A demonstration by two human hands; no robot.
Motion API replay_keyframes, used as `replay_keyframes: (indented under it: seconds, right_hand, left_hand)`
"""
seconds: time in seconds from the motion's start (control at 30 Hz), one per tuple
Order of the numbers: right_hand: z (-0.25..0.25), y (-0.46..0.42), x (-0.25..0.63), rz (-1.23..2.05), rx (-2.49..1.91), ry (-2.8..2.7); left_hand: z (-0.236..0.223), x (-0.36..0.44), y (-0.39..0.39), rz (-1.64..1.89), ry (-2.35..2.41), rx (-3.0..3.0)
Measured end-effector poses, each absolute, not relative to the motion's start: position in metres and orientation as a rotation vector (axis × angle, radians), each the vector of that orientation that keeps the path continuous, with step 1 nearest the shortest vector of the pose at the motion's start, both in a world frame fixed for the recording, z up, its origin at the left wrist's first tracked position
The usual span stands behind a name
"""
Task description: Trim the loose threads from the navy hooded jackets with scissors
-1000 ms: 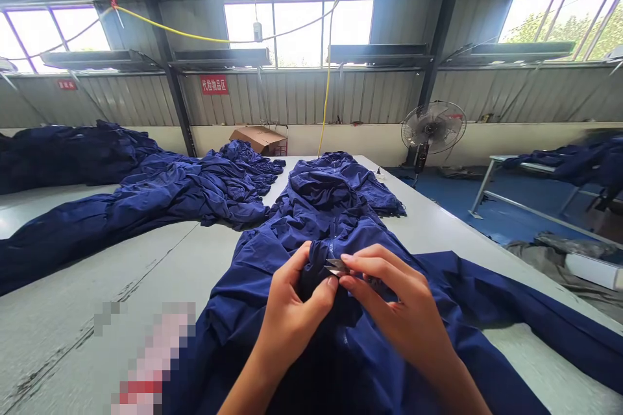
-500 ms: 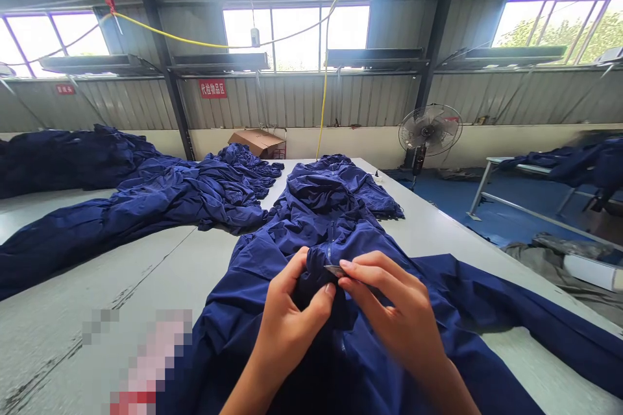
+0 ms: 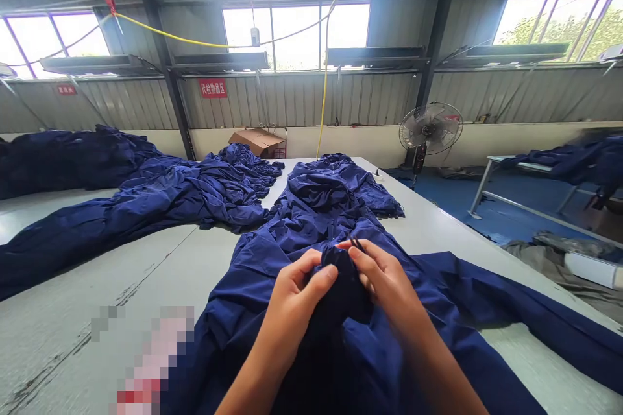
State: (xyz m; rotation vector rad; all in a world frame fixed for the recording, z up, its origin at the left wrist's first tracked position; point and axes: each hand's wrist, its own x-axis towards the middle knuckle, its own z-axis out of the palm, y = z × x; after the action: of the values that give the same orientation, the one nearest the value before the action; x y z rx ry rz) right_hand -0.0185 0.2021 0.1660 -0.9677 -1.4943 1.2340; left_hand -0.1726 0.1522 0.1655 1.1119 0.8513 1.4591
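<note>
A navy blue jacket (image 3: 253,272) with a front zip lies spread across the table, one sleeve stretching out to the right. My left hand (image 3: 294,288) is closed, pinching a bunched fold (image 3: 341,279) of the jacket between thumb and fingers. Close beside it, my right hand (image 3: 384,272) is closed too, its fingertips against the same fold. Two thin dark prongs of the thread snips (image 3: 357,244) stick up between the right fingers; the rest of the tool is hidden by the hand.
More navy garments (image 3: 185,188) lie heaped along the left of the white table (image 3: 160,272). Beyond the far edge are a cardboard box (image 3: 257,141) and a standing fan (image 3: 431,130). A metal-framed table (image 3: 520,207) with garments stands right. A yellow cable (image 3: 323,97) hangs ahead.
The snips' blades, earlier pointing at the fold, have turned up within my right hand. Its fingers have moved up onto the fold, which is now lifted and turned more toward me.
</note>
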Motion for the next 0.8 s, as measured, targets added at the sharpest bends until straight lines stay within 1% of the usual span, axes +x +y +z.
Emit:
replay_keyframes:
  seconds: [0.1,0.2,0.37,0.53,0.8]
  right_hand:
    - [0.17,0.206,-0.003,1.475,-0.963,-1.578]
    - [0.171,0.207,0.007,1.569,-0.927,-1.554]
    - [0.167,0.207,0.004,1.564,-0.888,-1.444]
    - [0.169,0.201,-0.002,1.535,-0.837,-1.31]
    - [0.172,0.196,-0.006,1.519,-0.83,-1.241]
  left_hand:
    - [0.161,-0.172,0.156,1.592,0.93,0.938]
    - [0.159,-0.174,0.16,1.719,0.989,0.839]
    - [0.159,-0.181,0.163,1.804,1.085,0.798]
    - [0.158,-0.183,0.164,1.82,1.095,0.786]
    - [0.161,-0.184,0.162,1.783,1.102,0.864]
